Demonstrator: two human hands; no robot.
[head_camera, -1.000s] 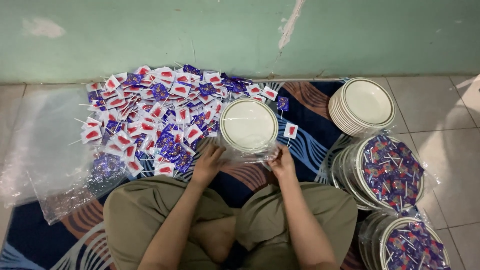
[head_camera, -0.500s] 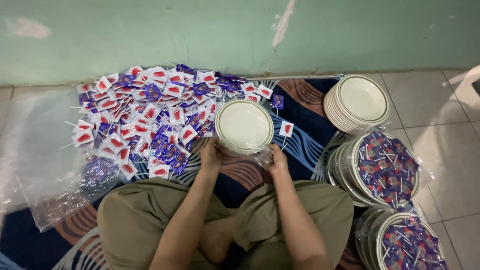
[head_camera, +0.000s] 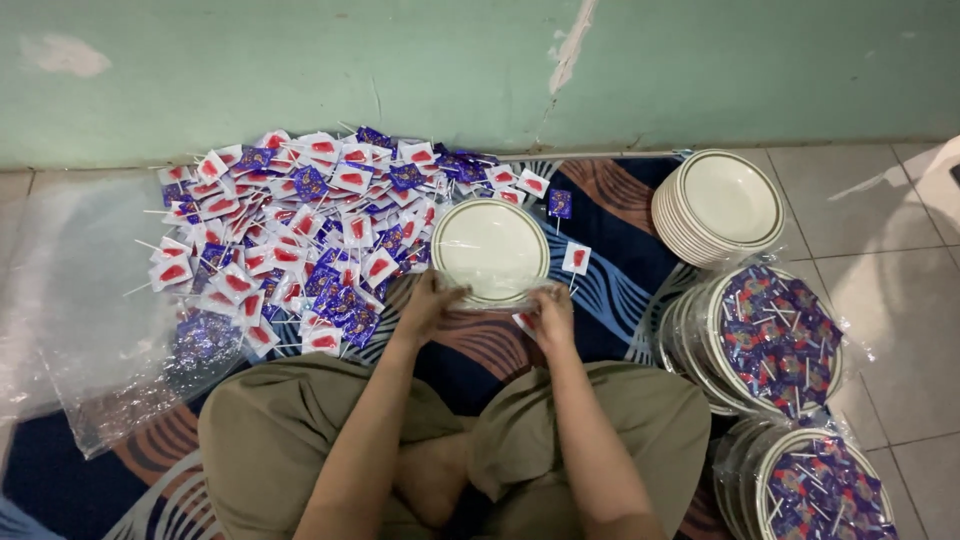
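On the patterned rug (head_camera: 620, 290), both hands (head_camera: 432, 300) (head_camera: 552, 315) grip the plastic-wrapped white round plate (head_camera: 490, 248) beside the heap of red and purple sachets (head_camera: 290, 240).

One empty white round plate (head_camera: 489, 247), one stack of white plates (head_camera: 716, 205), two wrapped plate stacks topped with candy (head_camera: 772, 338) (head_camera: 820, 490), and too many little candy packets (head_camera: 290, 240) to count.

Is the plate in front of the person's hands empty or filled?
Empty: the round white plate with dark rim shows a bare inside, with no wrapped lollipops on it.
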